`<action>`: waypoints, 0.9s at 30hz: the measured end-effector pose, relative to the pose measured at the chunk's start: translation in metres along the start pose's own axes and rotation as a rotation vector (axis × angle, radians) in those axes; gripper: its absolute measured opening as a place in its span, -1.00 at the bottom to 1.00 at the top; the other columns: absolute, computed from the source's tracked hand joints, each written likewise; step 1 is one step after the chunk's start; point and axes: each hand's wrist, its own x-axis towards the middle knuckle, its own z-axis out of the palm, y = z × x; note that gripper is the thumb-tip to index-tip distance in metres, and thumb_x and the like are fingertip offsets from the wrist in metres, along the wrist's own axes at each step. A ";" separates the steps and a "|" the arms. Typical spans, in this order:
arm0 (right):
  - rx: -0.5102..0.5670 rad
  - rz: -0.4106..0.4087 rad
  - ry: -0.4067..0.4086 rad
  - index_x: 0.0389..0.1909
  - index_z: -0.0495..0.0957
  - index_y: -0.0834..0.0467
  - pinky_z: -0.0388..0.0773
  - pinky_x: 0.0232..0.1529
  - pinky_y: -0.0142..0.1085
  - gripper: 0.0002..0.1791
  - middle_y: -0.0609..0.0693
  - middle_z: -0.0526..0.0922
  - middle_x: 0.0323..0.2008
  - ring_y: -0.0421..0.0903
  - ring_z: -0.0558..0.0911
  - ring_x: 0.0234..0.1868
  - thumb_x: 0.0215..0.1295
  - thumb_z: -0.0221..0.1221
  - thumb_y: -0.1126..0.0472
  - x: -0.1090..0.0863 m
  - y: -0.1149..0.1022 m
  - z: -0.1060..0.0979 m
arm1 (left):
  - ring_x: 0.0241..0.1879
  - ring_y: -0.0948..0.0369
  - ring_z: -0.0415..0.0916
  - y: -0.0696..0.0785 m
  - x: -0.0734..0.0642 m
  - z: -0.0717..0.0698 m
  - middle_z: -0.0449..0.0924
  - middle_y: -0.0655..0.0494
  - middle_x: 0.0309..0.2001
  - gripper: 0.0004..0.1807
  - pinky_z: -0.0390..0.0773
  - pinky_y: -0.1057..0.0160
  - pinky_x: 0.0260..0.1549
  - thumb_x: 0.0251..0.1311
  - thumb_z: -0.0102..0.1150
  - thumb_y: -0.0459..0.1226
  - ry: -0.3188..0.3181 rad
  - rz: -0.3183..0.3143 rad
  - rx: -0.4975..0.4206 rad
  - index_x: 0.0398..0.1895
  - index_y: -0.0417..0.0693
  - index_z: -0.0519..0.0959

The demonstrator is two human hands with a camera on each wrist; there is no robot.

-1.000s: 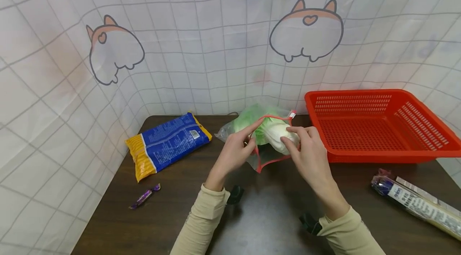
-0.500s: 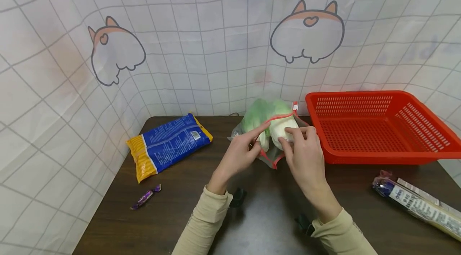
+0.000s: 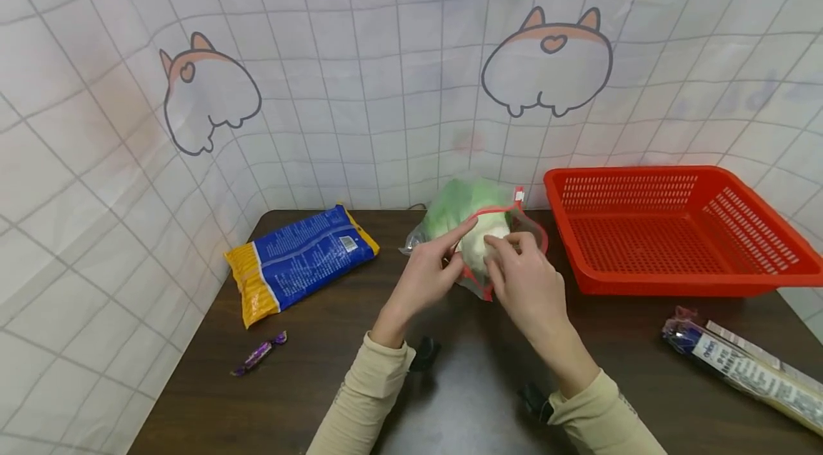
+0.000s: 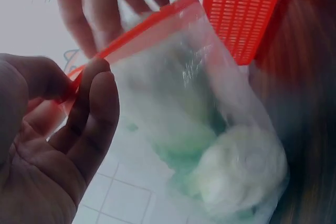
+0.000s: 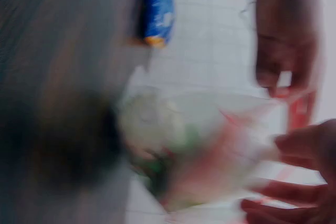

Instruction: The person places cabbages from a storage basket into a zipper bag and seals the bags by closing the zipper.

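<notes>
A clear zip bag (image 3: 536,226) with a red zip edge lies at the back middle of the table. My left hand (image 3: 427,273) pinches its red rim between thumb and fingers, plain in the left wrist view. One Chinese cabbage (image 4: 244,169) is down inside the bag, its round white base against the clear film. A second Chinese cabbage (image 3: 477,244) is in the bag's mouth, white base toward me and leaves inward. My right hand (image 3: 530,287) holds that base with bent fingers and thumb. The right wrist view is blurred.
A red plastic basket (image 3: 669,280) stands close to the right of the bag. On the left lie a blue and yellow packet (image 3: 302,258) and a purple-wrapped candy (image 3: 259,355). A long printed packet (image 3: 746,366) lies front right. A grid-patterned cloth (image 3: 386,83) hangs behind.
The second cabbage has gone deeper into the bag, its white base now inside the red rim. My right hand has moved left with it; my left hand has shifted slightly right, keeping the rim.
</notes>
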 end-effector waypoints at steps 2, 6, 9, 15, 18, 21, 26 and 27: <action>0.020 -0.032 -0.083 -0.10 0.69 0.17 0.60 -0.52 -0.03 -0.76 0.14 0.62 -0.20 0.08 0.64 -0.37 0.22 0.32 0.22 -0.001 0.001 -0.009 | -0.78 0.34 0.20 -0.002 -0.001 0.000 0.40 0.22 -0.70 -0.38 0.24 0.38 -0.74 0.27 -0.05 -0.48 0.007 -0.027 -0.009 0.41 0.05 0.38; 0.155 -0.010 -0.092 -0.09 0.69 0.21 0.59 -0.34 -0.08 -0.77 0.09 0.68 -0.21 0.01 0.64 -0.30 0.24 0.29 0.28 0.007 0.012 -0.032 | -0.79 0.32 0.22 -0.002 0.000 -0.003 0.41 0.23 -0.71 -0.37 0.21 0.37 -0.77 0.27 -0.08 -0.46 0.017 -0.060 -0.020 0.41 0.14 0.37; 0.263 0.054 -0.065 -0.03 0.67 0.19 0.57 -0.27 -0.08 -0.75 0.07 0.70 -0.18 -0.01 0.64 -0.27 0.28 0.25 0.28 0.015 0.026 -0.045 | -0.79 0.31 0.21 -0.002 0.000 -0.006 0.38 0.22 -0.73 -0.36 0.19 0.36 -0.77 0.27 -0.09 -0.46 0.019 -0.073 -0.024 0.41 0.18 0.37; 0.365 0.211 -0.102 0.08 0.63 0.11 0.55 -0.18 -0.22 -0.68 0.08 0.71 -0.10 0.00 0.68 -0.14 0.39 0.18 0.10 0.018 0.055 -0.053 | -0.79 0.32 0.15 -0.002 -0.001 -0.008 0.29 0.22 -0.75 -0.36 0.18 0.37 -0.76 0.27 -0.10 -0.44 0.024 -0.108 -0.020 0.40 0.23 0.38; 0.496 0.287 -0.158 0.13 0.59 0.11 0.55 -0.20 -0.46 -0.63 0.09 0.70 -0.07 -0.13 0.71 -0.20 0.42 0.14 0.04 0.017 0.067 -0.048 | -0.78 0.32 0.14 -0.002 -0.001 -0.009 0.27 0.21 -0.75 -0.36 0.19 0.37 -0.75 0.27 -0.09 -0.44 0.028 -0.114 -0.019 0.40 0.21 0.39; 0.670 0.332 -0.202 0.18 0.54 0.20 0.55 -0.15 -0.53 -0.59 0.13 0.68 -0.05 -0.24 0.71 -0.21 0.43 0.12 0.06 0.015 0.076 -0.041 | -0.78 0.32 0.17 -0.003 -0.001 -0.009 0.30 0.21 -0.75 -0.37 0.20 0.36 -0.75 0.27 -0.09 -0.44 0.026 -0.114 -0.023 0.40 0.19 0.39; 0.844 0.338 -0.272 0.22 0.45 0.31 0.58 -0.09 -0.43 -0.54 0.12 0.64 -0.04 -0.22 0.68 -0.14 0.45 0.10 0.11 0.017 0.082 -0.029 | -0.77 0.32 0.15 -0.002 -0.002 -0.009 0.26 0.23 -0.76 -0.36 0.19 0.36 -0.75 0.27 -0.10 -0.44 0.029 -0.113 -0.025 0.40 0.21 0.39; 0.857 0.334 -0.290 0.22 0.45 0.31 0.59 -0.08 -0.41 -0.55 0.13 0.63 -0.03 -0.20 0.68 -0.13 0.46 0.10 0.11 0.018 0.083 -0.027 | -0.77 0.32 0.14 -0.002 -0.002 -0.009 0.25 0.23 -0.76 -0.36 0.18 0.36 -0.75 0.26 -0.10 -0.44 0.030 -0.113 -0.024 0.40 0.22 0.39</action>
